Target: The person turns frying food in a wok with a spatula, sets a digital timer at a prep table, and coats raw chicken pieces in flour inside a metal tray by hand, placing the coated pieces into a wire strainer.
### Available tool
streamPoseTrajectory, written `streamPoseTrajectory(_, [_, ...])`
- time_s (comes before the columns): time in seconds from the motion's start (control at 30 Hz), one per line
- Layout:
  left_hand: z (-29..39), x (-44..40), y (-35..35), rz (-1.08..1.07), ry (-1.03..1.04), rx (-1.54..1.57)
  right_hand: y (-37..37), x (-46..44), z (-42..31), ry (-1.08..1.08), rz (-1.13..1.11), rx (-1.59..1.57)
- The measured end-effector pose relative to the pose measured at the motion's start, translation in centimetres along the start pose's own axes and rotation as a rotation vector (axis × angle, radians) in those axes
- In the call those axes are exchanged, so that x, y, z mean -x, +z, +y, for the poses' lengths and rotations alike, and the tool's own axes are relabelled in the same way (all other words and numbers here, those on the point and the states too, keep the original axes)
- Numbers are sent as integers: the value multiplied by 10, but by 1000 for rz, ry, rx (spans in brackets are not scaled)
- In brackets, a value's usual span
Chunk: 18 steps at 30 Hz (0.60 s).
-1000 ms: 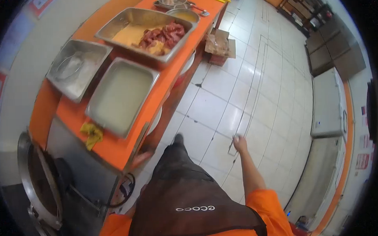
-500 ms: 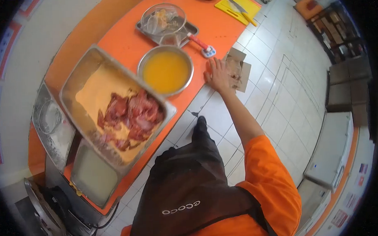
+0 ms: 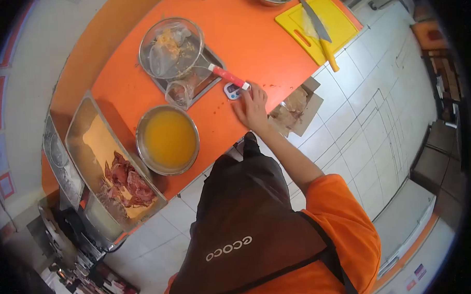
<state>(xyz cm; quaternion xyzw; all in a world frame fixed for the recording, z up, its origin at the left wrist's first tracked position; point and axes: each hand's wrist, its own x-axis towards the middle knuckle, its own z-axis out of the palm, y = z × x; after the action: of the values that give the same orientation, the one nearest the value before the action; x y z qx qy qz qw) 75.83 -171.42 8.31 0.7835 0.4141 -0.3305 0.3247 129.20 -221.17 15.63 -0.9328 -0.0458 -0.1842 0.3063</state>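
My right hand (image 3: pixel 255 109) rests over the front edge of the orange table with its fingers stretched out, holding nothing that I can see. Its fingertips reach the end of the strainer's red handle (image 3: pixel 228 75); whether they touch it I cannot tell. Just left of the fingers lies a small white and blue digital timer (image 3: pixel 232 90). The mesh strainer (image 3: pixel 171 48), with a clear plastic bag and orange crumbs in it, sits on a metal tray (image 3: pixel 211 58). A steel bowl of yellow liquid (image 3: pixel 169 138) stands nearer the front. My left hand is out of view.
A metal pan (image 3: pixel 80 144) at left holds raw meat (image 3: pixel 129 182) and orange-yellow marinade. At the back right, a knife (image 3: pixel 317 27) lies on a yellow cutting board (image 3: pixel 340 19), its handle past the table edge. An open cardboard box (image 3: pixel 311 108) stands below the table edge.
My view has swung toward the table's right end. My right hand has moved from the table edge by the box to beside the timer and the strainer handle's end.
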Motion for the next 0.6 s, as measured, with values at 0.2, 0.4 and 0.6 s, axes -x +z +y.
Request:
streamPoseTrajectory(0.2, [65, -10, 79, 3, 44, 148, -8, -16, 27, -92, -60, -26])
streamPoseTrajectory(0.4, [75, -2, 112, 17, 44, 187, -8, -18, 11, -105, -184, -2])
streamPoseTrajectory(0.6, [71, 0, 124, 40, 49, 212, 3, -16, 12, -203, -228, 185])
